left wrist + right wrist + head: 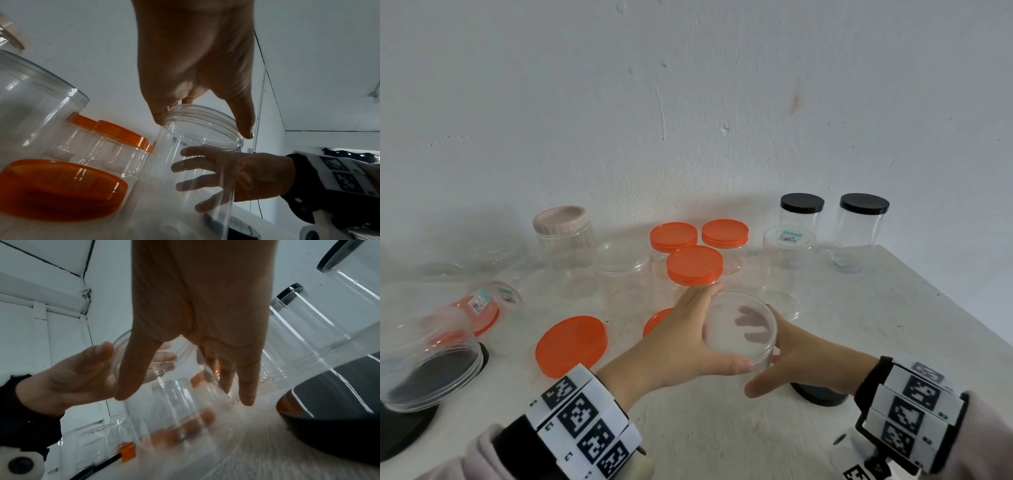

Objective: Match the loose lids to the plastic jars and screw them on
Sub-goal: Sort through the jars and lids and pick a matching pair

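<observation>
A clear, lidless plastic jar [739,330] stands upright at the table's middle. My left hand [697,330] holds its threaded rim [202,125] from the left, thumb on the near side and fingers on the far side. My right hand [791,356] grips the jar's body from the right; its fingers [197,168] show through the plastic. A loose orange lid [571,346] lies flat to the left. A second orange lid [658,320] is half hidden behind my left hand. A black lid [820,395] lies under my right wrist.
Three orange-lidded jars [694,265] stand behind, with a pink-lidded jar [563,240] at back left and two black-lidded jars [864,219] at back right. A clear jar [424,370] lies tilted over a black lid at near left. The table's edge [962,308] runs down the right.
</observation>
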A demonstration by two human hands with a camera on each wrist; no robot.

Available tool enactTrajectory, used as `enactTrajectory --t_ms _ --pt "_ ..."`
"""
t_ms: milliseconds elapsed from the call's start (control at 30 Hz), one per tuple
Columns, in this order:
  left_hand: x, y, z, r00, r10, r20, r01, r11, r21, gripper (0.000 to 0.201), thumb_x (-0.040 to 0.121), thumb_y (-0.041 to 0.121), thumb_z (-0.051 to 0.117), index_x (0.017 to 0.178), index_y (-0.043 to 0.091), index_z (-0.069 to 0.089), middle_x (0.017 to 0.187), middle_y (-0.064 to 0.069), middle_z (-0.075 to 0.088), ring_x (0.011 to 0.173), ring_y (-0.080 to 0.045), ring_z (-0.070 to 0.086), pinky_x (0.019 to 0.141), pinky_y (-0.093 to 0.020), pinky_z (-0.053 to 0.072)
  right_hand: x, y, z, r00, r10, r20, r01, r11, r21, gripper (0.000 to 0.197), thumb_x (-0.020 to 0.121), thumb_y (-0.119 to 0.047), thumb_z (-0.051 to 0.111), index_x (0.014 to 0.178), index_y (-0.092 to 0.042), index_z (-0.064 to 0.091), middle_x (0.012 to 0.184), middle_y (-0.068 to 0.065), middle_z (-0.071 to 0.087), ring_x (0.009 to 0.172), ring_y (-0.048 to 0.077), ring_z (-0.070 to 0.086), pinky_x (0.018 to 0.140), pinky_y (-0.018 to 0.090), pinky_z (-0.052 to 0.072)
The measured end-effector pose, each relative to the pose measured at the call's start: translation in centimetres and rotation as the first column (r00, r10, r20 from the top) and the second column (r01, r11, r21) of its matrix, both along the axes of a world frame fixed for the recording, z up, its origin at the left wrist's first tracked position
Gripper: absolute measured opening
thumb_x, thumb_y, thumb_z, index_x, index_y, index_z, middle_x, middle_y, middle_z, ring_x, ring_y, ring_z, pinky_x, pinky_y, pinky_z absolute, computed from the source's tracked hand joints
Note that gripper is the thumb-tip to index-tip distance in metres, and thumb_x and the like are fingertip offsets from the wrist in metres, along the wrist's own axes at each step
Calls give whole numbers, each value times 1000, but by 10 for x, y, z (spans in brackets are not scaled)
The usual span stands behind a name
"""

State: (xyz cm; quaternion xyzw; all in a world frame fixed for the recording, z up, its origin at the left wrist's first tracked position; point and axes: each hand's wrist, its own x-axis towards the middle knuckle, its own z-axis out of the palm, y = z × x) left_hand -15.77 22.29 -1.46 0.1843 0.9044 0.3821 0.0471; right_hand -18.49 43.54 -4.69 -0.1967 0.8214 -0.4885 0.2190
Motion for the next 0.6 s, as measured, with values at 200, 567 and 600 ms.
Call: enactTrajectory --t_ms 200,567,600 --pt "-1 -5 -5 992 0 128 -12 996 90 135 56 59 84 146 47 -15 151 26 13 137 5 18 107 -20 20 -1 9 18 998 60 33 -63 994 93 113 54 -34 91 137 -55 18 138 -30 34 130 -10 31 103 17 34" --pt "2 -11 -32 943 -76 323 -4 971 240 93 66 38 86 119 71 17 121 46 40 116 20 39 83 -1 40 -7 -25 87 891 410 -197 -209 754 623 109 70 -55 79 149 -47 5 148 -30 16 135 0 19 109 26 24" --pt "1 -10 -33 944 -80 319 0 970 242 92 67 38 85 119 70 17 117 49 41 112 24 39 79 2 39 -7 -30 90 877 440 -195 -209 713 669 107 71 -56 77 150 -46 5 149 -27 17 136 3 18 111 29 24"
